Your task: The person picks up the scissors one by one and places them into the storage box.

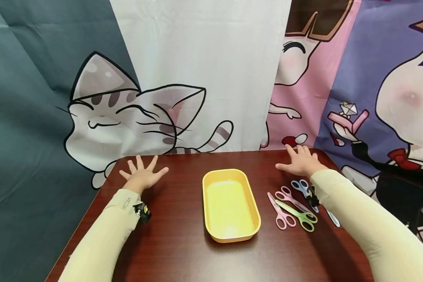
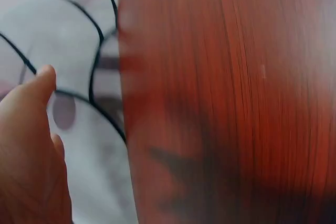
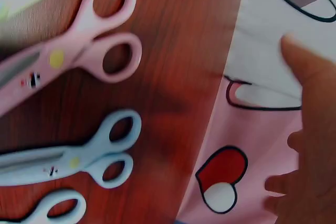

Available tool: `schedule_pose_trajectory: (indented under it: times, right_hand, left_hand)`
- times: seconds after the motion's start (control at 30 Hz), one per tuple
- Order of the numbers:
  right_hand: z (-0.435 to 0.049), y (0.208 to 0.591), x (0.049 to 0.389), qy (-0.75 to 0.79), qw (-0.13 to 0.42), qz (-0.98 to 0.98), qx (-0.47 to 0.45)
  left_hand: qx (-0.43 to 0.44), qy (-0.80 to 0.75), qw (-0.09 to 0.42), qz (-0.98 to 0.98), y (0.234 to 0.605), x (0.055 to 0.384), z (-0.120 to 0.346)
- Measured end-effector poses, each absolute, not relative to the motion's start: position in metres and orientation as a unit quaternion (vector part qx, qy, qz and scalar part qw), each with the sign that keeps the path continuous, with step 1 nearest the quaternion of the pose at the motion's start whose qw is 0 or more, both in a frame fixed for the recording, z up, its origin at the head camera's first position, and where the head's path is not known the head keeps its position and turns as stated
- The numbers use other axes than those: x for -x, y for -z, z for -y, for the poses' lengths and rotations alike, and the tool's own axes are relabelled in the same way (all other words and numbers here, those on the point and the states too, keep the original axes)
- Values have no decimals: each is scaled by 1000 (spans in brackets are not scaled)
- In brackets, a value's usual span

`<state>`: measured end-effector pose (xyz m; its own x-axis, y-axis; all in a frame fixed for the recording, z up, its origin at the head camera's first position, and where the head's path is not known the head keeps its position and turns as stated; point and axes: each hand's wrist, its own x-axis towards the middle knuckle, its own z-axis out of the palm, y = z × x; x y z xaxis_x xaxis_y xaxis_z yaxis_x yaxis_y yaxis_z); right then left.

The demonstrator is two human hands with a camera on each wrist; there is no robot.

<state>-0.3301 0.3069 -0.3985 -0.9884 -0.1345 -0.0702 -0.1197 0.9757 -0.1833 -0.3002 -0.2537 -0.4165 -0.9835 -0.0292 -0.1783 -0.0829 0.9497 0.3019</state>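
My left hand (image 1: 141, 176) is spread over the table's left side, fingers straight, holding nothing. Fingers spread wide, my right hand (image 1: 300, 161) hovers above the far right of the table, just beyond several scissors. Among these are a blue pair (image 1: 303, 190), a pink pair (image 1: 290, 197), a second pink pair (image 1: 280, 213) and a green pair (image 1: 299, 214). Another light blue pair (image 1: 333, 217) is partly hidden under the right forearm. In the right wrist view, the handles of a pink pair (image 3: 68, 51) and a blue pair (image 3: 79, 156) point toward the hand.
A yellow tray (image 1: 230, 211) stands in the middle of the dark red wooden table (image 1: 176, 243), between the hands. Behind the table's far edge hangs a cloth backdrop (image 1: 211, 47) printed with a cartoon cat and cartoon figures. Each wrist carries a small black camera (image 1: 143, 212).
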Motion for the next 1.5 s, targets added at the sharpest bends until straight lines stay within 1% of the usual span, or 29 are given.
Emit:
schedule_pose_trajectory:
  times: [0.13,0.33,0.53,0.63,0.8,0.97,1.17,1.33,1.5]
  right_hand:
    - [-300,399,329,103,7,-990,93]
    - [-283,400,311,102,-4,-988,116]
    - [-269,418,287,115,12,-983,139]
    - [-261,428,273,117,25,-982,144]
    - [-247,442,247,116,47,-980,156]
    - [-240,457,230,89,43,-981,165]
    - [-239,466,224,60,33,-986,155]
    - [-238,463,226,66,22,-986,149]
    - [-238,462,230,71,31,-986,147]
  left_hand:
    - [13,-181,94,-979,421,299,232]
    - [-18,-281,97,-955,430,291,200]
    - [-9,-470,143,-871,447,276,170]
    - [-2,-557,154,-816,459,267,154]
    - [16,-614,167,-771,472,252,134]
    - [42,-653,162,-738,477,248,126]
    - [48,-697,183,-692,485,252,124]
    - [40,-722,170,-669,490,255,123]
    - [39,-741,158,-652,498,258,120]
